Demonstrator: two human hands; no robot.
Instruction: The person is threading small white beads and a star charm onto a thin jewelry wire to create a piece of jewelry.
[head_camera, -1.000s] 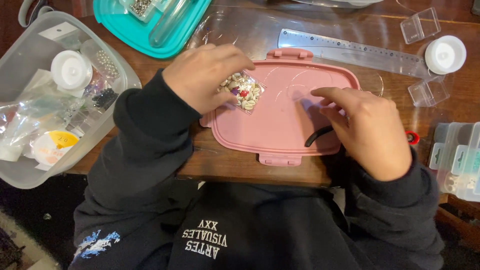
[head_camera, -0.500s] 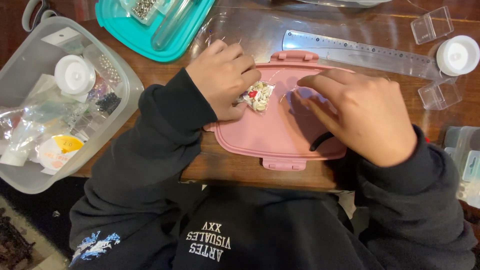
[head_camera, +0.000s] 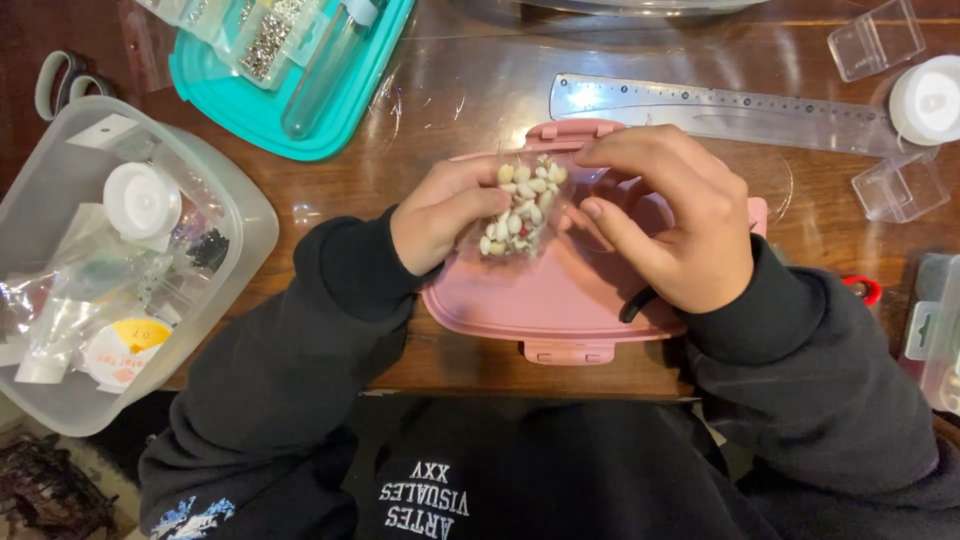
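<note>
Hands meet over a pink lidded box (head_camera: 560, 300) that sits on the wooden worktop (head_camera: 470, 110) just in front of the person's dark sweatshirt. The left hand (head_camera: 445, 215) is curled closed, its fingers and thumb pinching a small clear bag of pale beads (head_camera: 522, 205) — mostly cream-white, with a few reddish ones mixed in — and holding it just above the box's lid. The right hand (head_camera: 675, 215) is bent over the bag's upper corner, thumb and forefinger drawn together on the plastic there, the other fingers loosely curved; under its heel a dark, thin object (head_camera: 638, 303) shows on the lid, too hidden to name.

Beyond the hands lies a clear ruler (head_camera: 720, 112), with a white round spool (head_camera: 928, 100) at its right end and two small clear boxes (head_camera: 878, 40) near it. A teal tray (head_camera: 300, 110) at the far edge carries a clear tube (head_camera: 325, 70) and small packets of beads. On the left stands a clear plastic tub (head_camera: 245, 225) of supplies — a white spool, plastic bags, a round label with yellow on it. Scissor handles (head_camera: 62, 85) show behind the tub, well apart from both hands.
</note>
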